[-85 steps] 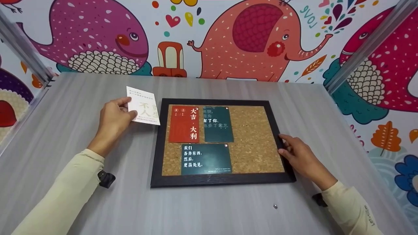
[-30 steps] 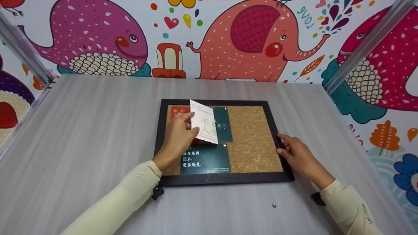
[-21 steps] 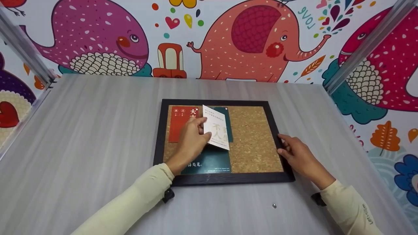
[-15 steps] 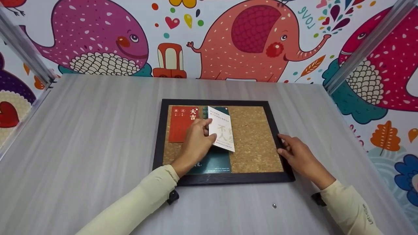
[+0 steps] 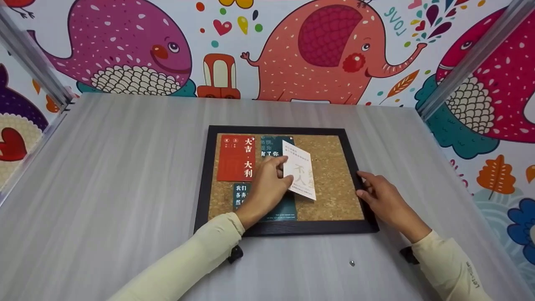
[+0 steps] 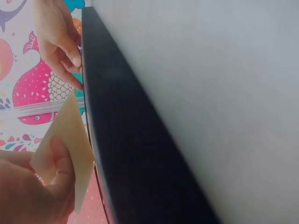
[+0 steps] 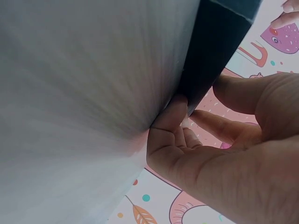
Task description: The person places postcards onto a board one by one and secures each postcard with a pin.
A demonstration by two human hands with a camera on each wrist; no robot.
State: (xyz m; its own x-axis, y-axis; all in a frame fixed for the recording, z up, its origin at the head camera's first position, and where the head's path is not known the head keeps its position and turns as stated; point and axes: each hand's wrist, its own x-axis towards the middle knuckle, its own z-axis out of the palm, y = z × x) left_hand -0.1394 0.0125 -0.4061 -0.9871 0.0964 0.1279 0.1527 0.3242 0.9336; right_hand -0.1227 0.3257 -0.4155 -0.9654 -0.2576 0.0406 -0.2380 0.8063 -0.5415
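In the head view a white card (image 5: 297,171) with pale lettering is pinched at its left edge by my left hand (image 5: 269,184), tilted over the right part of a black-framed cork board (image 5: 330,179). The left wrist view shows the card (image 6: 70,144) from behind, a corner near the frame. My right hand (image 5: 384,200) holds the frame's right edge, thumb and fingers against it. A red card (image 5: 235,161) is pinned at the upper left. A dark green card (image 5: 269,145) beside it and a second green card (image 5: 284,211) below are partly hidden by my left hand.
The board lies flat on a grey wood-grain table (image 5: 125,167). A small shiny pin (image 5: 352,263) lies on the table in front of the frame's right part. Behind stands a wall (image 5: 276,37) with cartoon animals, with metal posts (image 5: 468,62) at the corners.
My left hand has carried the white card rightward from left of the frame, across the red and green cards, to the bare cork. The right hand stays on the frame's edge.
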